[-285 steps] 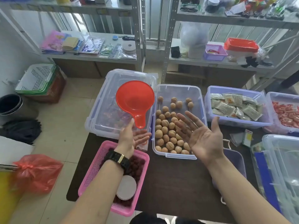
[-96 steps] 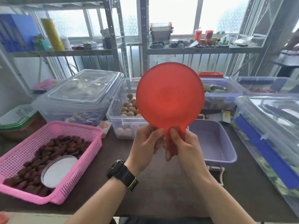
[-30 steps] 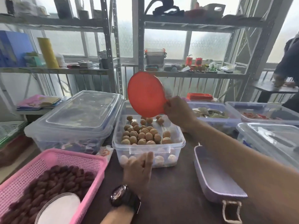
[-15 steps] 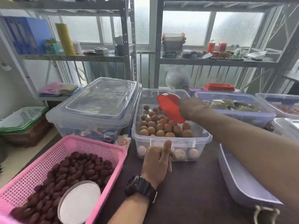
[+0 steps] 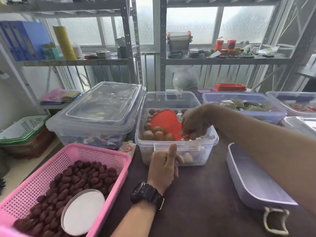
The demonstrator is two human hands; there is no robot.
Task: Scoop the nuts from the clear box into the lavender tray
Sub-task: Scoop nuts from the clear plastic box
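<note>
A clear box (image 5: 176,147) full of round brown nuts (image 5: 158,134) stands at the middle of the dark table. My right hand (image 5: 195,124) grips the handle of a red scoop (image 5: 165,122), whose bowl lies down among the nuts inside the box. My left hand (image 5: 165,166), a black watch on its wrist, rests against the box's near wall with the thumb up at the rim. The lavender tray (image 5: 253,183) sits to the right of the box, partly hidden under my right forearm; the part I see holds nothing.
A pink basket (image 5: 95,154) of dark red dates with a white lid in it sits at front left. A lidded clear bin (image 5: 100,113) stands left of the nut box. More bins (image 5: 246,106) line the back right, metal shelves behind.
My right hand has lowered the red scoop from above the box into the nuts. My left hand has stayed at the box's front wall.
</note>
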